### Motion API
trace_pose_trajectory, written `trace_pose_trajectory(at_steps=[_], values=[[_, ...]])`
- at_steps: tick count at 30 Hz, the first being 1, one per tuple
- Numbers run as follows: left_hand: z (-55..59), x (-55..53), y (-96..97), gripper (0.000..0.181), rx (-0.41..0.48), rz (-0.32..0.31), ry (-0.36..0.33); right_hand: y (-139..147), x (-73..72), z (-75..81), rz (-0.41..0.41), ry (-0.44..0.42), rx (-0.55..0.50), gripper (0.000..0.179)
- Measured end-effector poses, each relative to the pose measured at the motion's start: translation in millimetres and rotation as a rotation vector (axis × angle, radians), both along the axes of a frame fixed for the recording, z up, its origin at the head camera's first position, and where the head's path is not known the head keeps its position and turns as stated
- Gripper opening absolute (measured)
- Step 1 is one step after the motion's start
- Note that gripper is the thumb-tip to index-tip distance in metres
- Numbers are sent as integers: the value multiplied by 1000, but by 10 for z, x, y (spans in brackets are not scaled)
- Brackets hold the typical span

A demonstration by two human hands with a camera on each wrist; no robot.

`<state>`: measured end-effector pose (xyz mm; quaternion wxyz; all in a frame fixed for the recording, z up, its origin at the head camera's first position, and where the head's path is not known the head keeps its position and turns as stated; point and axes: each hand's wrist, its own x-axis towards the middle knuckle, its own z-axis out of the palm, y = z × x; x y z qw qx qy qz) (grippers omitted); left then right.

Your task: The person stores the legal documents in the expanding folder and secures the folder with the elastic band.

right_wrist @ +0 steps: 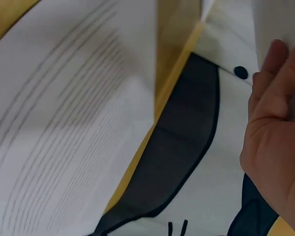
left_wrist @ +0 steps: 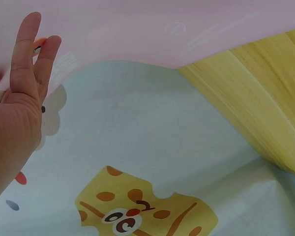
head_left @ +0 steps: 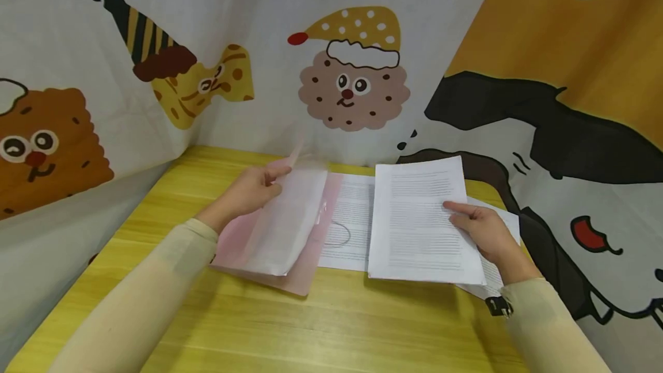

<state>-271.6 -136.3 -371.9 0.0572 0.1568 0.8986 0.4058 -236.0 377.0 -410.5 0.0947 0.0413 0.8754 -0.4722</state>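
Observation:
A pink folder (head_left: 305, 281) lies open on the left of the table, with whitish translucent sleeves (head_left: 290, 217) inside. My left hand (head_left: 251, 189) pinches its raised cover near the upper edge. In the left wrist view, two fingers (left_wrist: 23, 64) stretch along the pink cover (left_wrist: 123, 29); the thumb is hidden there. On the right, my right hand (head_left: 487, 235) grips a stack of printed sheets (head_left: 414, 223) by its right side, thumb on top, raised above the table. The right wrist view shows that hand (right_wrist: 278, 123) against the stack's underside.
One printed sheet (head_left: 349, 258) lies between folder and stack, a thin grey loop (head_left: 342, 238) over it. More printed paper (head_left: 510, 223) lies beneath the right hand. The yellow wood-grain table (head_left: 290, 332) meets a cartoon-printed cloth (head_left: 243, 125) at the back and sides.

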Motion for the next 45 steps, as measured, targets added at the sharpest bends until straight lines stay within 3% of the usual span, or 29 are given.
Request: trace_pose_trajectory(at_steps=[5,13,22,30,38,45], values=[[-30,15,-1,49,7,-6,0,-160,-75,60,-3,-15,-207,55],[-91,6,59,47,8,-33,55,-579,-187,36,21,-37,-287,49],[-107,9,109,48,-8,-29,54,-842,-223,-45,76,-76,-382,47],[-105,12,114,48,-19,-12,52,-924,-203,-92,99,-115,-400,48],[-107,14,110,48,-31,-4,60,-914,-195,-110,55,-117,-406,48],[-95,20,105,48,-30,-7,76,-1030,-197,-104,101,-127,-365,46]])
